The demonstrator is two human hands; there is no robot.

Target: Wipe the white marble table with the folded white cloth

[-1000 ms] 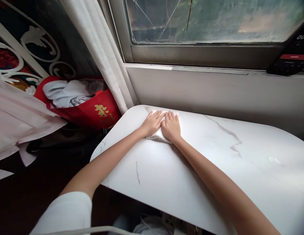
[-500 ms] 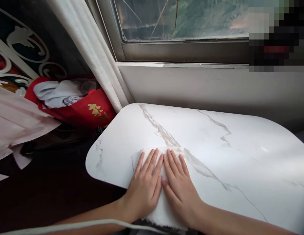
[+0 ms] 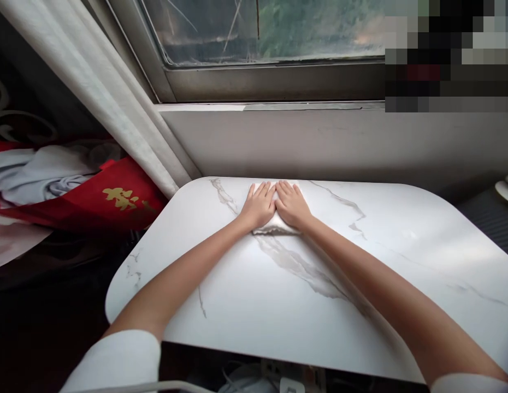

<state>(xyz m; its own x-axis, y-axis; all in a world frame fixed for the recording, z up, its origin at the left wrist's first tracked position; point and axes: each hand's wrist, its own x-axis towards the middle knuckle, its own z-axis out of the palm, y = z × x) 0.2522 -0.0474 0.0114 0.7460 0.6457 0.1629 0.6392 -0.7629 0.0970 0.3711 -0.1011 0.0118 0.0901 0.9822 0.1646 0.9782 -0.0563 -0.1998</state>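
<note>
A white cloth (image 3: 276,225) lies flat on the white marble-patterned table (image 3: 237,305), close to its far edge by the wall. My left hand (image 3: 260,204) presses down on the cloth's left part, palm down with fingers stretched out. Beside it my right hand (image 3: 291,203) rests flat on the right part, its fingers also extended forward. The two thumbs nearly meet in the middle. Both arms reach straight out over the tabletop, and the hands cover most of the cloth.
A window (image 3: 270,33) in a metal frame rises above the wall behind the table. On the left hang a pale curtain (image 3: 90,93) and a red bag (image 3: 94,202) with grey fabric inside. Below the near edge, a white box-like thing (image 3: 292,385) and cables show.
Both hands have slid the cloth forward, from near the table's front edge to close by the far edge. The camera view has shifted somewhat to the right.
</note>
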